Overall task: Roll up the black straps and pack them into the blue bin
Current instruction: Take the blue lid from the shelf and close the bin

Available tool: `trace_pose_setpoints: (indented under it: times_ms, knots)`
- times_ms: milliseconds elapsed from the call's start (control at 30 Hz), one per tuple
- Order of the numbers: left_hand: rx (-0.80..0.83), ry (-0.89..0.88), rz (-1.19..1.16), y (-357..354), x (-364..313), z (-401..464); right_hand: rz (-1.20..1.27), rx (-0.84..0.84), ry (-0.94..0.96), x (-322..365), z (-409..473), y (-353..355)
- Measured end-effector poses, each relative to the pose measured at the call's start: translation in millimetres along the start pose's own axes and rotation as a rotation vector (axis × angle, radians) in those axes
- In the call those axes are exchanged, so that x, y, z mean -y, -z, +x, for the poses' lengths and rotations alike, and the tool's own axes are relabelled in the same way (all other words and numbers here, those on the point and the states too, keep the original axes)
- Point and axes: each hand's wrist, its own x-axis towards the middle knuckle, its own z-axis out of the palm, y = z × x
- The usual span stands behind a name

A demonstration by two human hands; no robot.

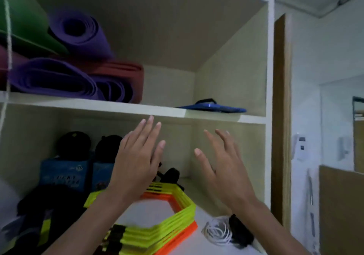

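A white shelf unit (126, 107) fills the view, with rolled mats (59, 77) on the upper shelf's left end. On the lower shelf sits a stack of yellow and orange hexagon frames (173, 221). Both hands are raised before the lower compartment, empty, fingers (150, 124) spread wide. A black strap bundle (171, 175) lies behind the frames toward the shelf's back, just below the left hand (136, 162), which is nearer it than the right hand (222, 168). Its long axis cannot be told. No blue bin is clearly seen.
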Motion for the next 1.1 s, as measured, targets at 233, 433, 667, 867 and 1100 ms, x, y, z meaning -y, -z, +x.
trace_pose_setpoints:
  times_ms: [233,433,667,867,1100]
  knots:
    - [0.055,-0.076,0.032,-14,-24,102,-0.124,-0.103,0.018,-17,99,34]
    - [0.177,0.02,0.045,-45,-35,169,-0.089,0.27,-0.018,-48,155,24]
    - [0.279,0.094,0.03,-77,-38,205,0.186,-0.062,-0.006,-106,150,22]
    - [0.362,0.145,-0.006,-102,-35,223,0.219,-0.026,-0.031,-139,161,33]
    - [0.37,0.155,0.007,-131,-25,221,0.146,0.07,0.003,-153,152,24]
